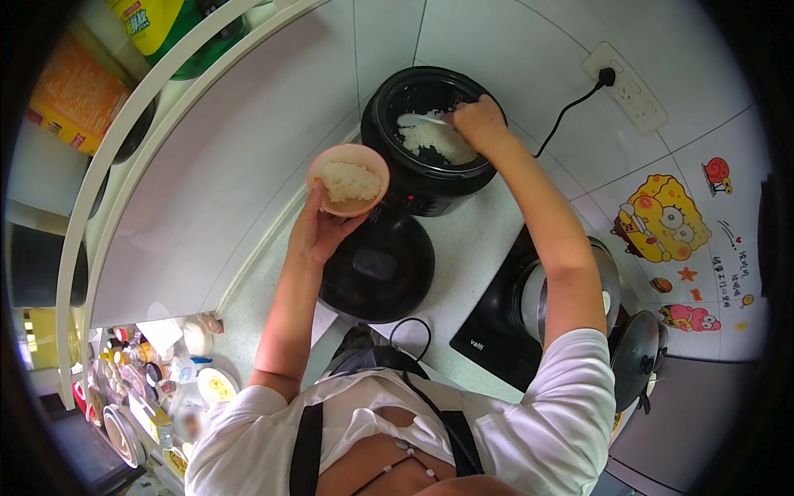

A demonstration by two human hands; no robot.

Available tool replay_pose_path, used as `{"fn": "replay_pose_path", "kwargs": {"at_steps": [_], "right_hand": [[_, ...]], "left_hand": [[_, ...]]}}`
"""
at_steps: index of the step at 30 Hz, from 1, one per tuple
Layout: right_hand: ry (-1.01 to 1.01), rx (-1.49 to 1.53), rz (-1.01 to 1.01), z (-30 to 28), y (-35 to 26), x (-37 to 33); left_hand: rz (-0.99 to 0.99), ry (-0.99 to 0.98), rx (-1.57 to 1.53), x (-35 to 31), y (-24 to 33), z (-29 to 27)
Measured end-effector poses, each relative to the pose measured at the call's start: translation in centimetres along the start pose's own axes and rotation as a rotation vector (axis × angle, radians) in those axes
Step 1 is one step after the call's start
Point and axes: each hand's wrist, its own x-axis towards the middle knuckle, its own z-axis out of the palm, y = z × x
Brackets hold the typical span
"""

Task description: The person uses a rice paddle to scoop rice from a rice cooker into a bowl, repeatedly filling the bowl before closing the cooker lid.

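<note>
A pink bowl (pixel 374 162) with white cooked rice (pixel 349 180) in it rests in my left hand (pixel 321 227), whose fingers wrap its near side. The bowl is held just left of a black rice cooker (pixel 382 178), above the counter. My right hand (pixel 480 124) is closed on the handle of a white rice paddle (pixel 420 121). The paddle's head lies over the rice (pixel 442 142) inside the open cooker. Below the bowl, the cooker's round black lid (pixel 376 289) sits on the counter, partly covered by my left hand.
A black cooktop (pixel 488 331) carries a pot (pixel 533 302) under my right forearm. Beside it stands a dark lidded pan (pixel 635 355). A black plug and cord (pixel 571 107) run from the wall socket strip (pixel 626 89). Shelves (pixel 99 174) curve along the left; bottles and dishes crowd the lower left.
</note>
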Motion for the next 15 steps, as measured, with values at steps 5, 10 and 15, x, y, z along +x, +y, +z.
{"fn": "replay_pose_path", "kwargs": {"at_steps": [5,10,15], "right_hand": [[-0.334,0.506,0.172,-2.1,1.9,-0.7],[-0.504,0.736,0.186,-1.3,1.7,-0.9],[-0.68,1.015,0.339,3.5,0.8,1.3]], "left_hand": [[0.009,-0.002,-0.038,0.2,0.3,-0.9],[0.0,0.009,-0.037,0.0,0.4,-0.7],[-0.024,0.007,-0.046,0.1,0.3,-0.7]]}}
